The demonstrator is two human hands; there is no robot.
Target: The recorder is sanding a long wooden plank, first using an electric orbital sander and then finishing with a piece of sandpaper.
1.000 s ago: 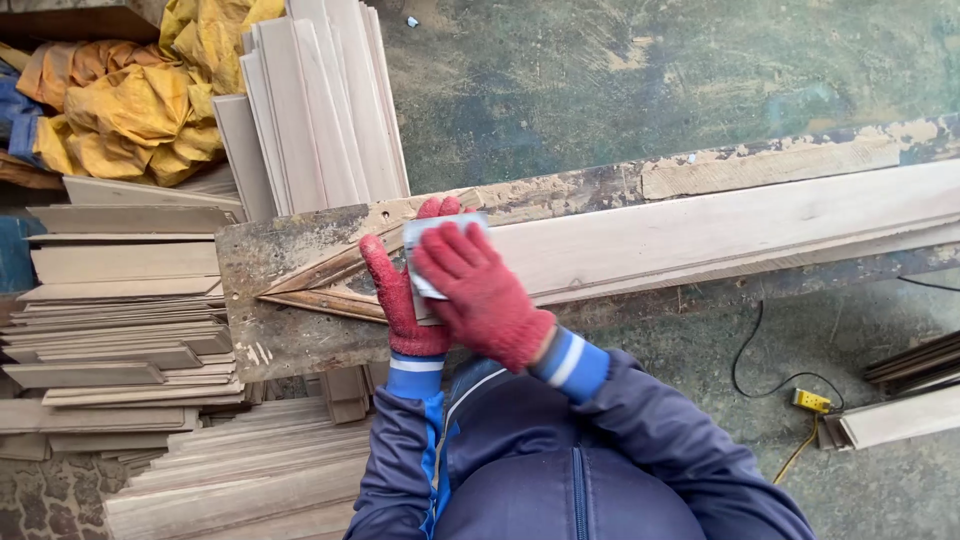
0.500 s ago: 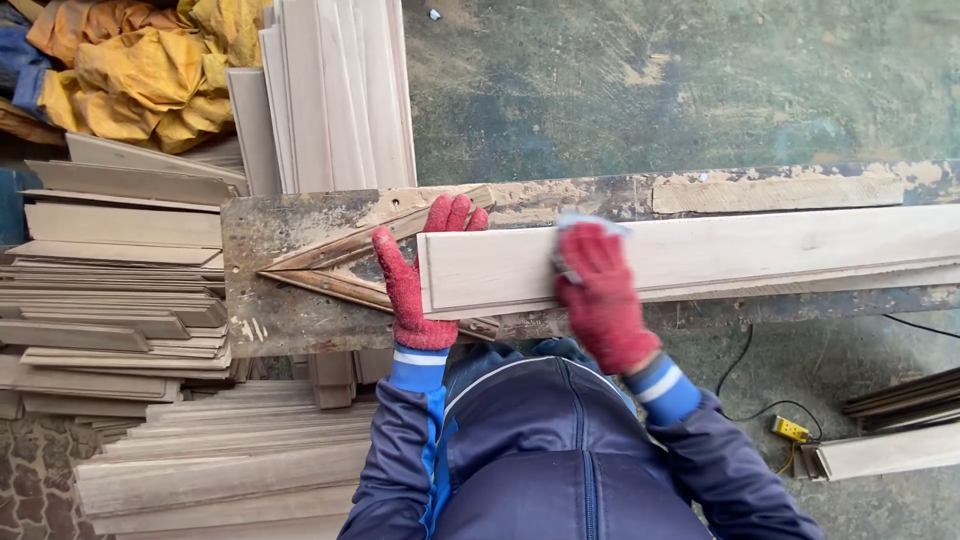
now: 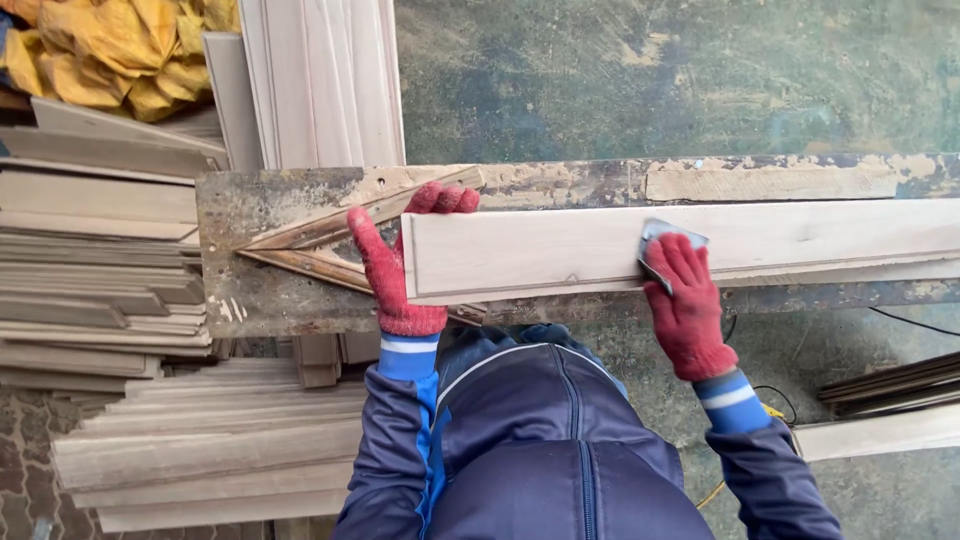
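Observation:
A long pale wooden board [image 3: 560, 245] lies across a worn workbench [image 3: 270, 205]. My left hand [image 3: 395, 265], in a red glove, grips the board's left end, with the fingers over its top edge. In a matching red glove, my right hand [image 3: 685, 300] presses a grey piece of sandpaper [image 3: 668, 235] flat on the board's face, well to the right of the left hand. Two thin wooden strips [image 3: 320, 235] form a wedge on the bench, left of the board.
Stacks of wooden mouldings lie at the left [image 3: 90, 270] and lower left [image 3: 220, 450]. More boards [image 3: 320, 80] lean beyond the bench. Crumpled yellow cloth [image 3: 110, 55] sits at the top left. A thin cable [image 3: 905, 320] and some boards [image 3: 885, 405] lie on the floor at right.
My right hand has slid the sandpaper along the board from beside the left hand far to the right. The left hand stays on the board's end.

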